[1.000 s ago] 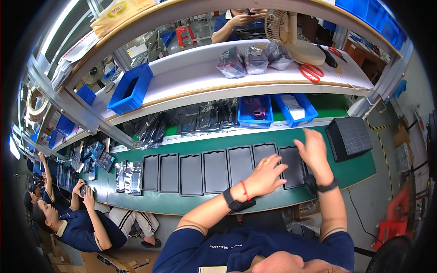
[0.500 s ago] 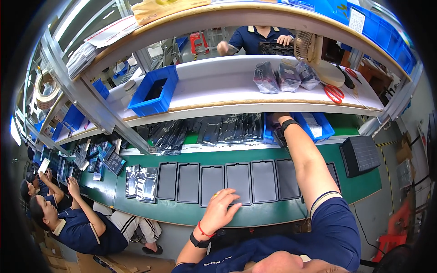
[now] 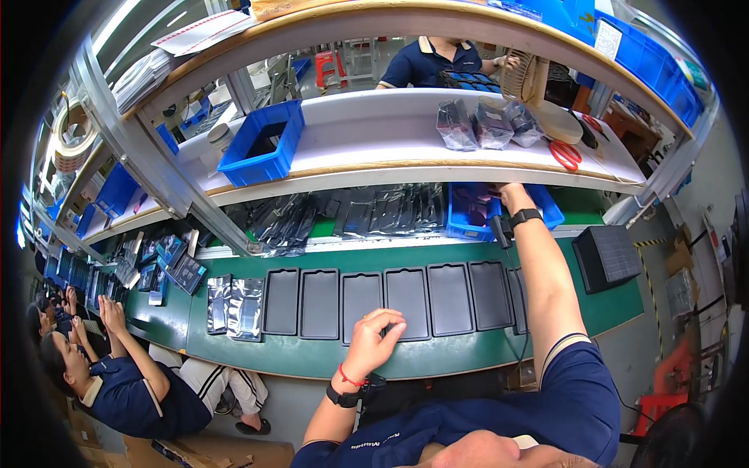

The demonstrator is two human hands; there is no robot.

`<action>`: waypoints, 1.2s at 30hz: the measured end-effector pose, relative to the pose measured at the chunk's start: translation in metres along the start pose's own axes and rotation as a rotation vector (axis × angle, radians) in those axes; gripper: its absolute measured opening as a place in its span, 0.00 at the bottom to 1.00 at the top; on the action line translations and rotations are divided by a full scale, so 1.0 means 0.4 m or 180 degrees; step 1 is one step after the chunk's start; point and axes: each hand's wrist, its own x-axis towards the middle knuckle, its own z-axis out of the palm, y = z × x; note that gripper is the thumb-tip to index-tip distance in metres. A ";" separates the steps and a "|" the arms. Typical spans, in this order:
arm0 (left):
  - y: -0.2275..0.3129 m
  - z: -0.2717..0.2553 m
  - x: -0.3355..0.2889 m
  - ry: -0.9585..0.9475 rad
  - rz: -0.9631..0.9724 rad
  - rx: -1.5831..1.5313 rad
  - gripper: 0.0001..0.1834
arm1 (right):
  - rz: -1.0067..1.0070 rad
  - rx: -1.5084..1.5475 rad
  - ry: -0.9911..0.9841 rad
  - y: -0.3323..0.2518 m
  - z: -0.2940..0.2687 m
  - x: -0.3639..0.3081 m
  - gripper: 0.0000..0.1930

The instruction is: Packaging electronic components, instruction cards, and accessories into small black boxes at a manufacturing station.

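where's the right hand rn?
Head view, upper right: the right hand reaches into the blue bin under the white shelf, behind the row of black trays. Left hand rests on the trays.

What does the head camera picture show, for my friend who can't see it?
A person's left hand rests on a row of black trays lying on a green conveyor belt, fingers curled. Their right hand reaches up into a blue bin under a white shelf. Other workers sit further along on the left.
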 end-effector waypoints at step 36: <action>-0.152 -0.305 -0.278 0.2934 -0.1659 -0.2591 0.09 | -0.2219 -0.1972 -0.2162 0.149 0.913 -0.762 0.20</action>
